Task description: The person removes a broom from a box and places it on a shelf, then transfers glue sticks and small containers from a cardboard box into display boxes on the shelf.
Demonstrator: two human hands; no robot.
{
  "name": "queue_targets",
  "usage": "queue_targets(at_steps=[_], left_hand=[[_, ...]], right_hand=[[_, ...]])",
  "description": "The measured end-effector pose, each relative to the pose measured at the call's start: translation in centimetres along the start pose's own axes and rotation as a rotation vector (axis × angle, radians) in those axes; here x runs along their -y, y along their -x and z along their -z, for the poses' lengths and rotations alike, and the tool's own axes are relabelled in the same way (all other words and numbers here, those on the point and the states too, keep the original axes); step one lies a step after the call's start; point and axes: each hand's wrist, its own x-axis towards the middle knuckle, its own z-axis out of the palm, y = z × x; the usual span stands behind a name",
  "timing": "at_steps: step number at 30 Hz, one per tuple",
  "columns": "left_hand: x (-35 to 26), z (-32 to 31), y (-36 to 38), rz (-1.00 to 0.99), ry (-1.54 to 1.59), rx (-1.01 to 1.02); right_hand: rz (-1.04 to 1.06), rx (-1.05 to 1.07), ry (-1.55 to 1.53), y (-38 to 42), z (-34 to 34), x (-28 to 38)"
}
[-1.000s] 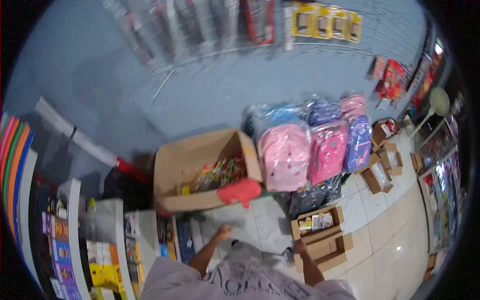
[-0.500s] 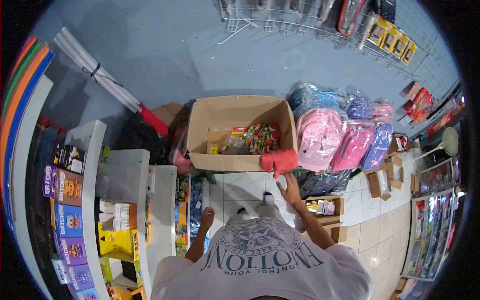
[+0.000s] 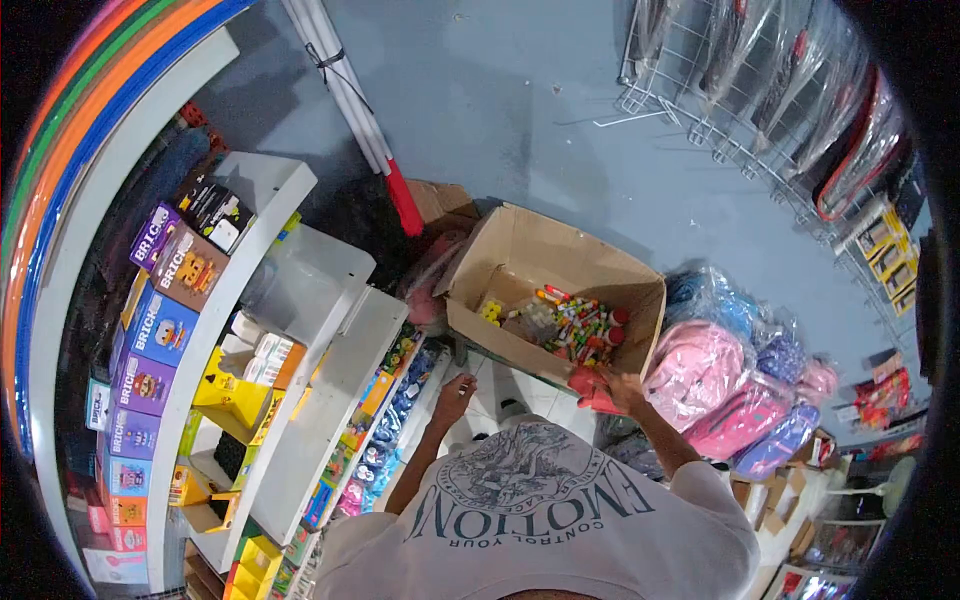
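Note:
A red cloth (image 3: pixel 592 387) hangs over the front right edge of an open cardboard box (image 3: pixel 500 338). My right hand (image 3: pixel 626 392) is at the cloth, its fingers closed on the fabric. Inside the box lie many small colourful marker-like items (image 3: pixel 580 325), a few yellow pieces (image 3: pixel 490 312) and a clear plastic bag. My left hand (image 3: pixel 456 394) is held in the air, loosely curled with nothing visible in it, between the shelves and the box.
Shelves (image 3: pixel 235 290) with boxed brick toys (image 3: pixel 165 325) and yellow display boxes stand on the left. Plastic-wrapped backpacks (image 3: pixel 695 370) are piled to the right of the box. White poles with a red end (image 3: pixel 345 90) lean on the wall, and a wire rack (image 3: pixel 700 120) holds packaged goods.
The view has turned, so the box now appears tilted and further right. My right hand has moved from below the red cloth onto it. My left hand has risen slightly.

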Motion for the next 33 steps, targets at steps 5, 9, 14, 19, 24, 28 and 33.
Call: queue_targets(at_steps=[5,9,14,19,24,28,33], left_hand=[[-4.1,-0.5,-1.6,0.033,-0.041,-0.063],[-9.7,-1.0,-3.2,-0.053,0.011,-0.036],[-19.2,-1.3,-4.7,-0.017,0.502,0.010],[-14.9,-1.6,-4.8,-0.044,0.068,-0.345],[-15.6,2.4,0.1,0.109,-0.071,-0.698],[-14.0,1.4,3.8,0.408,-0.039,-0.975],[-11.4,1.2,7.7,0.568,-0.325,-1.163]], right_hand=[[-0.018,-0.039,-0.119,-2.2,1.0,-2.1],[-0.190,-0.242,-0.504,-7.2,3.6,1.6],[-0.230,-0.125,-0.984,-14.0,3.6,8.3],[0.076,0.172,-1.149,-18.1,2.9,17.2],[0.431,0.256,-0.818,-18.4,-0.3,21.4],[0.171,0.494,-1.273,-15.2,-4.8,25.2],[0.226,1.032,-1.183,-15.4,-3.2,29.7]])
